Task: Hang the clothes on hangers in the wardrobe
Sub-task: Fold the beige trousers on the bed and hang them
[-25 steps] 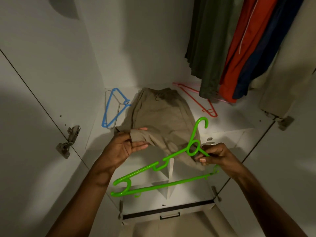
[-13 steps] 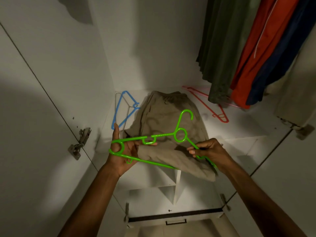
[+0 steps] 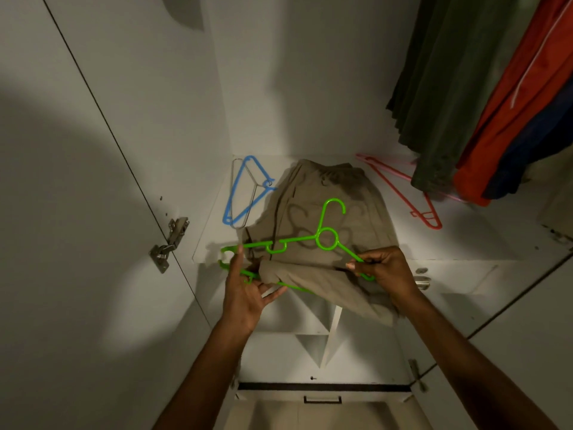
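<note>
A beige garment (image 3: 322,218) lies folded on the white wardrobe shelf (image 3: 465,237), and its front edge hangs over the shelf lip. A green plastic hanger (image 3: 325,238) is held flat just above it, hook pointing away from me. My left hand (image 3: 248,290) holds the hanger's left end, thumb up against the upper arm and fingers spread under the lower bar beside the cloth's edge. My right hand (image 3: 384,271) pinches the hanger's right arm. The garment's front edge covers the middle of the lower bar.
A blue hanger (image 3: 245,187) with a wire hanger beside it lies at the shelf's back left, and a red hanger (image 3: 403,190) lies at the right. Green, orange and navy clothes (image 3: 459,97) hang at the upper right. An open door with a hinge (image 3: 170,243) stands left; compartments and a drawer sit below.
The hanger rose from below the shelf lip to lie level over the garment. My left hand let go of the cloth edge and took the hanger's left end.
</note>
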Demonstrator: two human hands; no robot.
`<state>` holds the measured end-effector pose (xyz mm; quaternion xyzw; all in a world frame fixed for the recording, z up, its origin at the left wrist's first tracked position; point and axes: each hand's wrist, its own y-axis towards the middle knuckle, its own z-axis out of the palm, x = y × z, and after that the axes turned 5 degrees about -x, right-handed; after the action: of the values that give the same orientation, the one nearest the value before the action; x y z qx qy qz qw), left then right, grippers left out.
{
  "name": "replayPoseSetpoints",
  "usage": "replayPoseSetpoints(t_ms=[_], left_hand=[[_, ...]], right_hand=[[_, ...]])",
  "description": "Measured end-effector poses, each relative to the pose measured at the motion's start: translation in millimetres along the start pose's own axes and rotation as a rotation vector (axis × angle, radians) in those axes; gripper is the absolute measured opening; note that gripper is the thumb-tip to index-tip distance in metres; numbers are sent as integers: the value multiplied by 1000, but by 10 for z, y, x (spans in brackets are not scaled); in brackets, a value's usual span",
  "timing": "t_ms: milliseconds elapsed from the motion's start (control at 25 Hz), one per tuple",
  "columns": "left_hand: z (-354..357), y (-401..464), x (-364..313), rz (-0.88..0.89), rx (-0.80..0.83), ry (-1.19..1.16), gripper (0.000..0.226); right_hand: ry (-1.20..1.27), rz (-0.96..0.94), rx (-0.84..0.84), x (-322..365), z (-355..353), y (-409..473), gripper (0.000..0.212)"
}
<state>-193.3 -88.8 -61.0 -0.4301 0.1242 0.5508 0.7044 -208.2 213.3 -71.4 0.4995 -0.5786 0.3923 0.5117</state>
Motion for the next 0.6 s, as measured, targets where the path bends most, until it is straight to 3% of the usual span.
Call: replayPoseSetpoints(t_ms=[80, 160, 240, 360, 480, 520, 600], left_hand=[[55, -41, 137, 77, -158, 79, 34], [78, -28, 264, 64, -306, 92, 28], [90, -35, 321, 42, -350, 85, 28], [67, -38, 368, -31, -323, 137, 30], [31, -116, 377, -94, -236, 314, 62], [34, -158, 369, -116, -182, 388, 64], [85, -290, 312, -133, -90, 510, 44]], right_hand=[[-46, -12, 17, -51, 50, 37, 13], [-78, -45, 0, -97, 89, 62, 13], [-79, -78, -29, -124, 93, 77, 13], [-93, -111, -60, -168, 57, 121, 13], [-103, -119, -36, -177, 52, 95, 16], [-105, -129, -46, -167, 58, 82, 16], [-103, -180, -75, -93, 66, 58, 16]])
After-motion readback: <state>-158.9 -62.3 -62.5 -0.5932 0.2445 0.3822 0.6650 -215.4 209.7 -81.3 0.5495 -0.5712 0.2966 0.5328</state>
